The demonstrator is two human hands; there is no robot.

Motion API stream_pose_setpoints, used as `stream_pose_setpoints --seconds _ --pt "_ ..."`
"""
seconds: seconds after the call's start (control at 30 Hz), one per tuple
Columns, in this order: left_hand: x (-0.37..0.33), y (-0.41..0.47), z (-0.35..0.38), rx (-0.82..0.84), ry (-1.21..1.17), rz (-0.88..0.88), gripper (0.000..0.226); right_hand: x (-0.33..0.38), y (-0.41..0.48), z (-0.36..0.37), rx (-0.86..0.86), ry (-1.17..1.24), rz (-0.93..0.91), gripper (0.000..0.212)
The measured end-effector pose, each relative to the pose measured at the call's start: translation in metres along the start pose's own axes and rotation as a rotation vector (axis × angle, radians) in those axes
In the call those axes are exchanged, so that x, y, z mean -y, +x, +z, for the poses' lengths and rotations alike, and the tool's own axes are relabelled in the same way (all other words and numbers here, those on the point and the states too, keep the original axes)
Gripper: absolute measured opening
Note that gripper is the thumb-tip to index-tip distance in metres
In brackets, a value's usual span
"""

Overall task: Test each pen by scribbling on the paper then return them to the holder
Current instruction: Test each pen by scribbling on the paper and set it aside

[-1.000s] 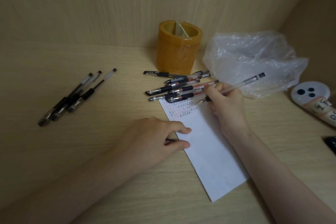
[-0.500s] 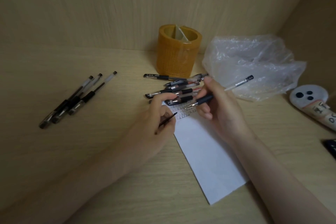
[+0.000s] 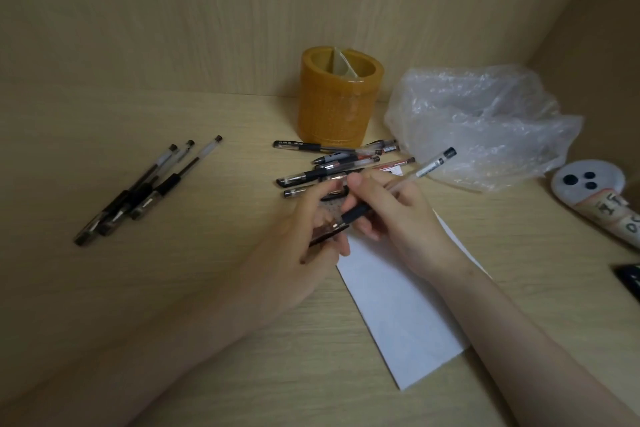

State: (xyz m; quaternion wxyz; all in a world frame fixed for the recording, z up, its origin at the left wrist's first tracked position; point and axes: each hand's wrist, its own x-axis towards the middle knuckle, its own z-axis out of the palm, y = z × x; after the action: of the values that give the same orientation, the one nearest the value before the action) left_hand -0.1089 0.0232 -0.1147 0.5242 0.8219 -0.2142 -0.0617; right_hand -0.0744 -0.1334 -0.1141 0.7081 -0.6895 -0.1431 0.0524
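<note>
Holder (image 3: 341, 99) stands empty of pens at the back of the worktop (image 3: 207, 288). Right hand (image 3: 398, 215) fingers grasp one pen (image 3: 401, 184) above the paper (image 3: 398, 305); left hand (image 3: 304, 229) pinches its cap (image 3: 329, 234). Three pens (image 3: 145, 191) lie apart to the left, a loose pile (image 3: 339, 163) before the holder. Judgement: testing is under way, with no returns made.

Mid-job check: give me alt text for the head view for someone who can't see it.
Over a white paper, the right hand holds a clear pen while the left hand holds its black cap at the tip. Behind them lie a loose pen pile, an empty amber holder and three pens set aside.
</note>
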Motion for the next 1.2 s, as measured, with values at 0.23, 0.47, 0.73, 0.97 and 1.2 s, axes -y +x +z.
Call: stream_pose_setpoints --seconds 0.23,0.47,0.73,0.97,1.2 --pt "0.007 0.004 -0.004 -0.118 -0.134 -0.064 0.029 0.001 -0.001 -0.006 0.033 0.090 0.004 0.014" --pt "0.008 0.003 -0.009 -0.148 0.098 -0.028 0.022 0.001 0.000 -0.004 -0.015 0.052 -0.041 0.015" --pt "0.008 0.006 -0.011 -0.091 0.353 -0.005 0.019 0.003 -0.001 -0.001 0.011 0.025 -0.005 0.012" --pt "0.007 0.005 -0.011 -0.062 0.417 0.040 0.034 0.004 -0.003 0.000 0.061 0.050 0.009 0.018" --pt "0.010 0.012 -0.012 -0.165 0.273 0.003 0.019 -0.001 0.006 -0.002 0.003 0.218 0.048 0.023"
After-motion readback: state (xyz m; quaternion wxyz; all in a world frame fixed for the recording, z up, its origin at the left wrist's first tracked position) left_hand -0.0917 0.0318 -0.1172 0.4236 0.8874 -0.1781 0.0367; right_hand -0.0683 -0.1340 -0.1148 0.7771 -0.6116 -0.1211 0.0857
